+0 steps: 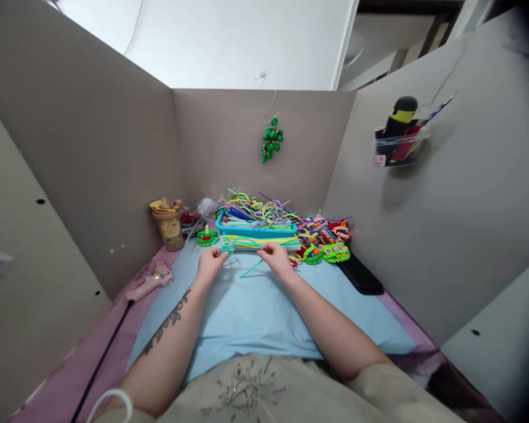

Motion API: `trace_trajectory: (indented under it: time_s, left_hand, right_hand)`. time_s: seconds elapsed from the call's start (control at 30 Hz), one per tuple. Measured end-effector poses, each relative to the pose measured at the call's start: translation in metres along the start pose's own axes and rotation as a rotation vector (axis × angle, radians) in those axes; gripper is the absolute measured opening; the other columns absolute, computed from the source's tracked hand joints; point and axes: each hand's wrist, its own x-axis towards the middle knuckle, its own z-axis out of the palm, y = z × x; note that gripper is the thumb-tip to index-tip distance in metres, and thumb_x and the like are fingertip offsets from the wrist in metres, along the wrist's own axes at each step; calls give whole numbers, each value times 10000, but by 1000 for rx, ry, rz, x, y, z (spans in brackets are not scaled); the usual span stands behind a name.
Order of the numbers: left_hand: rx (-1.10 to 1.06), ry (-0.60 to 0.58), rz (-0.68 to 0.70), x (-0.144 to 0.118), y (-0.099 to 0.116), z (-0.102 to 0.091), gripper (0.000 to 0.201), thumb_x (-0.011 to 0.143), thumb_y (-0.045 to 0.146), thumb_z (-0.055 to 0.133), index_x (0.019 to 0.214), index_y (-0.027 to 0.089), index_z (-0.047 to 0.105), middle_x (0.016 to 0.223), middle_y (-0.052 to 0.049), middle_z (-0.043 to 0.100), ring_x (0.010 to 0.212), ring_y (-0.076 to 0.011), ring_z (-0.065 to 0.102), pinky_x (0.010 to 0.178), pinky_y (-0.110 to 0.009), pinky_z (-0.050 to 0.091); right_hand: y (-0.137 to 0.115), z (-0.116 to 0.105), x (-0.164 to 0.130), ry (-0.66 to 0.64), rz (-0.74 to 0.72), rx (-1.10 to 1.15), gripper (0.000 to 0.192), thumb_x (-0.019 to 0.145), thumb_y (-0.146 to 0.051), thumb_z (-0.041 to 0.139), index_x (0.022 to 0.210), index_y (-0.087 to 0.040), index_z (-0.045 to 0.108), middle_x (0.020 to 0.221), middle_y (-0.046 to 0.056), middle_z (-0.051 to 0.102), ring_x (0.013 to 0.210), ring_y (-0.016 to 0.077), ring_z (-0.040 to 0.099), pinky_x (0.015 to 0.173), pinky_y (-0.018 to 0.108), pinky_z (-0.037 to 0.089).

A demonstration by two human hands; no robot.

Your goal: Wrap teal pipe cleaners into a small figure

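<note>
My left hand [211, 262] and my right hand [275, 258] both pinch a teal pipe cleaner [249, 271] over the light blue mat [255, 311]. The left hand grips a small looped or twisted part of it. The right hand holds the other end, and a straight tail hangs down between the hands. Just behind the hands lie yellow-green pipe cleaners [261, 241] in front of a blue tray [255, 229] piled with many coloured pipe cleaners.
A pink glue gun [150, 284] with a black cord lies left of the mat. A tan cup [169, 224] stands at the back left. Finished green and red craft pieces [324, 242] lie right of the tray, beside a black flat object [360, 274]. Grey partition walls enclose the desk.
</note>
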Motion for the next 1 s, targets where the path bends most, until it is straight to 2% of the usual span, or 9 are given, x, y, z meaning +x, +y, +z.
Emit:
trace_trajectory:
  time_s: [0.13, 0.2, 0.3, 0.43, 0.57, 0.73, 0.9, 1.0]
  left_hand:
    - [-34, -147, -22, -4, -2, 7, 311, 581, 314, 621, 467, 186, 362, 465, 61, 285, 463, -89, 294, 471, -234, 207]
    - [-51, -198, -54, -7, 0, 9, 309, 574, 309, 626, 464, 187, 364, 461, 61, 292, 452, -86, 291, 461, -234, 206]
    - [-99, -264, -95, -10, 3, 9, 303, 559, 299, 638, 453, 186, 378, 446, 62, 295, 431, -80, 276, 441, -233, 203]
    - [-163, -308, -111, -12, 6, 9, 307, 550, 308, 657, 452, 182, 395, 431, 66, 293, 413, -69, 258, 417, -226, 194]
    - [-161, -347, -82, -12, 9, 8, 345, 559, 328, 659, 450, 182, 366, 435, 66, 274, 428, -67, 251, 424, -223, 189]
    - [-158, -404, 56, -15, 21, 4, 314, 582, 327, 648, 475, 174, 395, 478, 52, 315, 479, -81, 292, 461, -223, 235]
    - [-148, -419, 210, -16, 25, 3, 250, 616, 302, 637, 519, 160, 456, 557, 34, 390, 547, -97, 359, 513, -222, 296]
    - [-143, -443, 263, -16, 25, 3, 245, 636, 298, 633, 526, 156, 467, 583, 31, 407, 565, -98, 376, 533, -221, 304]
  right_hand:
    - [-5, -17, 4, 161, -236, -102, 133, 726, -296, 546, 689, -188, 615, 711, 30, 581, 682, 167, 510, 642, 285, 389]
    - [-11, -21, 1, 174, -300, -81, 142, 757, -299, 530, 722, -196, 621, 765, 42, 588, 728, 175, 523, 679, 297, 401]
    - [-20, -20, -4, 138, -323, -25, 149, 773, -320, 530, 727, -206, 615, 771, 40, 584, 739, 177, 525, 680, 301, 410]
    - [-22, -17, -6, 109, -250, 91, 163, 748, -355, 560, 735, -200, 607, 750, 30, 576, 702, 166, 519, 639, 285, 413]
    - [-19, -16, -2, 70, -113, 254, 194, 710, -379, 595, 736, -187, 585, 606, -7, 527, 568, 132, 472, 540, 255, 381]
    - [-11, -18, 6, 31, 3, 425, 231, 660, -395, 639, 710, -180, 572, 522, -42, 477, 474, 97, 419, 479, 235, 337]
    - [-5, -20, 13, 79, 117, 564, 276, 588, -398, 684, 690, -171, 567, 551, -47, 486, 428, 64, 375, 433, 219, 292]
    - [-5, -18, 13, 54, 148, 568, 281, 576, -394, 688, 689, -171, 560, 576, -41, 511, 425, 60, 378, 428, 217, 294]
